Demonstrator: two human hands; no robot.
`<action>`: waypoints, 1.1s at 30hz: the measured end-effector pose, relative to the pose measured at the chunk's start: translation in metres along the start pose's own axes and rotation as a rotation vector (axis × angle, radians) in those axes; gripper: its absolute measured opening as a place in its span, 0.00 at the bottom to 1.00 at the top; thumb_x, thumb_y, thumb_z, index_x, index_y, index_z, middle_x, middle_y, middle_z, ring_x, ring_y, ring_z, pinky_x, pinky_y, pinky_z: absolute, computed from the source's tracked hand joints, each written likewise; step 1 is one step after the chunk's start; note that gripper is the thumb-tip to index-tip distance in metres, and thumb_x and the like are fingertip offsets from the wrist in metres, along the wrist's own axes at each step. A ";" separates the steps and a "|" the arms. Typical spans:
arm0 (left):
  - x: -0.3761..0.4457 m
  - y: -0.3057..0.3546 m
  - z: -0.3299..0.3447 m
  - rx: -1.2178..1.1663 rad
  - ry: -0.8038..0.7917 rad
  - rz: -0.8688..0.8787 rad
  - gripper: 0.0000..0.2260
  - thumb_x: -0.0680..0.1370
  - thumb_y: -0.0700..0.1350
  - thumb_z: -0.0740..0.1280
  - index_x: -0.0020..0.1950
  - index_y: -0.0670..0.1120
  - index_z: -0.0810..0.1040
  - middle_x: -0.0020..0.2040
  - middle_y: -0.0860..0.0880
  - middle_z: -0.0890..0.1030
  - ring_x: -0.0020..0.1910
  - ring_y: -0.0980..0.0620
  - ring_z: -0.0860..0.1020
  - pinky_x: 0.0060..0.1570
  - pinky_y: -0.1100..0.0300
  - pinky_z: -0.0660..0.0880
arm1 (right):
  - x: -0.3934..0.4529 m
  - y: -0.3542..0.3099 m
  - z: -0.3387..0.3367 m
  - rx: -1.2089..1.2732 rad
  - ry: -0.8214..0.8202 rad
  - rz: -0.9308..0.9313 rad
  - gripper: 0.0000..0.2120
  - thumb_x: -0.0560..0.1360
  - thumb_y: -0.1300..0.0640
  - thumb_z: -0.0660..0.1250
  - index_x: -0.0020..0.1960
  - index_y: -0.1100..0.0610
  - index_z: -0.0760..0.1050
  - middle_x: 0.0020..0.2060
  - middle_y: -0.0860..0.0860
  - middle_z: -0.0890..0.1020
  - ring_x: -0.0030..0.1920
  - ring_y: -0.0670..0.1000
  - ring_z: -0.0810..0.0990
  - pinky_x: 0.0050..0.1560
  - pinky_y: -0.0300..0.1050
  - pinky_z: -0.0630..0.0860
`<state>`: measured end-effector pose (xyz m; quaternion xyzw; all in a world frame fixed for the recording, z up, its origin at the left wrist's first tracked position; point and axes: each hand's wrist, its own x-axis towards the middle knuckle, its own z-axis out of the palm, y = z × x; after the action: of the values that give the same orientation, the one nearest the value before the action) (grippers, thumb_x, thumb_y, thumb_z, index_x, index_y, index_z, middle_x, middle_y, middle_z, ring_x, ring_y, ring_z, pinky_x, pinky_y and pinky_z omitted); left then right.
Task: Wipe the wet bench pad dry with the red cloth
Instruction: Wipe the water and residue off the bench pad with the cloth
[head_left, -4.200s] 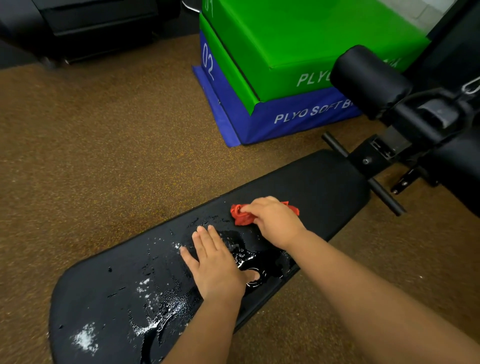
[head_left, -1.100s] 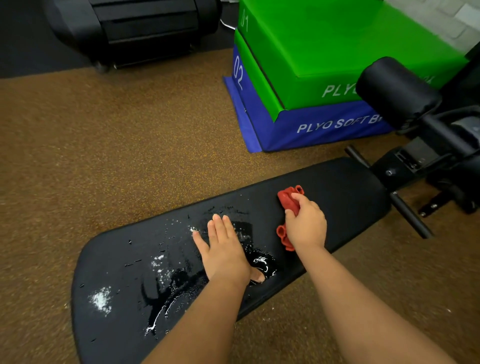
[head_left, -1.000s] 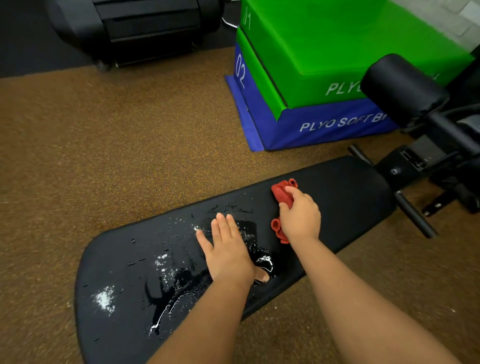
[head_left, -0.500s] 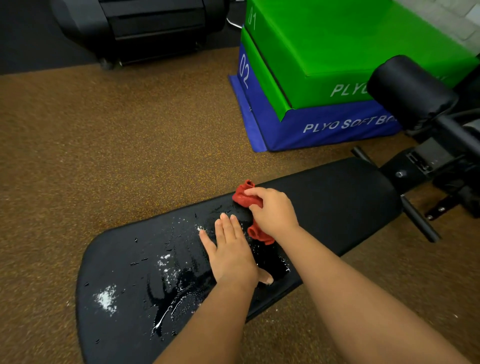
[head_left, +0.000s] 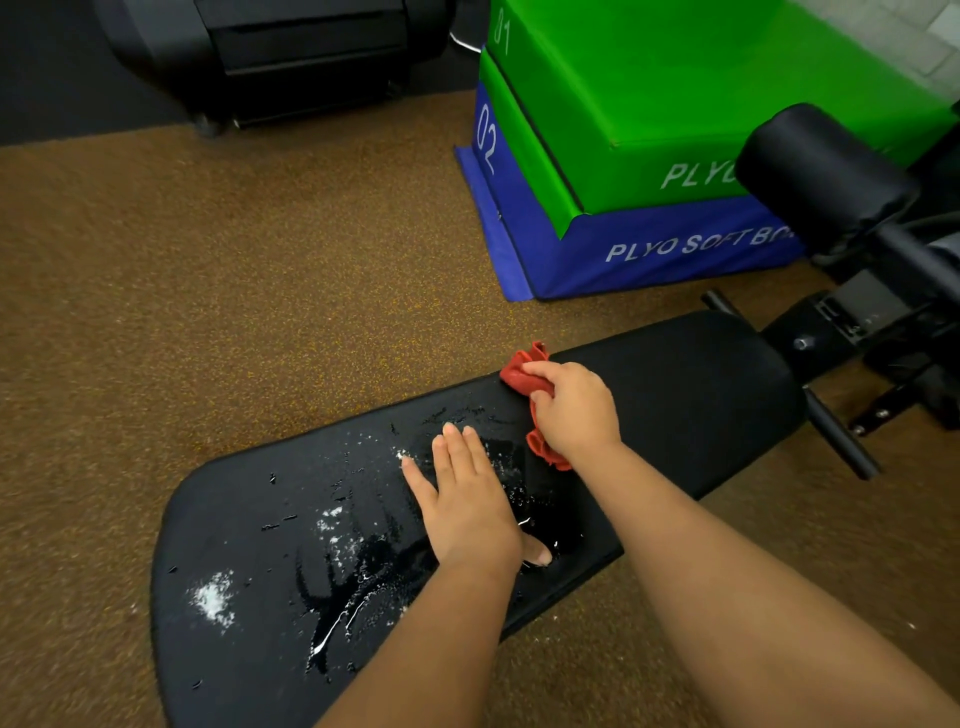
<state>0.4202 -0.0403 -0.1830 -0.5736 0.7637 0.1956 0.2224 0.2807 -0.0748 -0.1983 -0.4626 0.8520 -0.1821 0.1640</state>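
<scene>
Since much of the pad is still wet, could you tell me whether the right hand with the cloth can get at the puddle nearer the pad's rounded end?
Probably not directly: the left hand lies flat on the bench pad between the red cloth and that puddle.

Left hand (head_left: 470, 504) is laid flat, fingers straight and together, thumb splayed. Right hand (head_left: 574, 410) is curled in a grip; both forearms are extended forward.

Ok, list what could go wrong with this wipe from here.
1. The left hand lies flat in the puddle on the bench pad; it may slip or leave that patch wet.
2. The red cloth, bunched in the right hand, may only smear water.
</scene>
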 end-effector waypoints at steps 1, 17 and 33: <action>0.000 0.000 0.000 -0.003 0.000 0.000 0.67 0.58 0.69 0.73 0.76 0.42 0.31 0.78 0.45 0.35 0.77 0.47 0.36 0.70 0.37 0.32 | 0.001 -0.003 0.001 -0.009 -0.004 -0.001 0.18 0.75 0.58 0.64 0.64 0.46 0.76 0.58 0.52 0.79 0.60 0.56 0.75 0.59 0.49 0.73; -0.004 -0.005 0.005 -0.095 0.083 0.017 0.68 0.58 0.68 0.74 0.74 0.41 0.27 0.78 0.46 0.36 0.78 0.50 0.37 0.71 0.39 0.33 | -0.015 -0.020 0.008 -0.005 -0.180 -0.266 0.14 0.76 0.56 0.66 0.60 0.47 0.78 0.58 0.49 0.80 0.61 0.52 0.74 0.63 0.48 0.71; -0.021 -0.010 0.010 -0.248 0.172 -0.029 0.70 0.57 0.68 0.74 0.73 0.39 0.26 0.79 0.45 0.41 0.78 0.49 0.41 0.73 0.41 0.35 | -0.061 -0.017 0.005 0.037 -0.250 -0.281 0.14 0.75 0.57 0.66 0.57 0.44 0.80 0.56 0.43 0.81 0.59 0.47 0.76 0.62 0.46 0.72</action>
<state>0.4359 -0.0209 -0.1802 -0.6222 0.7416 0.2354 0.0865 0.3270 -0.0326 -0.1877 -0.5929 0.7486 -0.1601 0.2501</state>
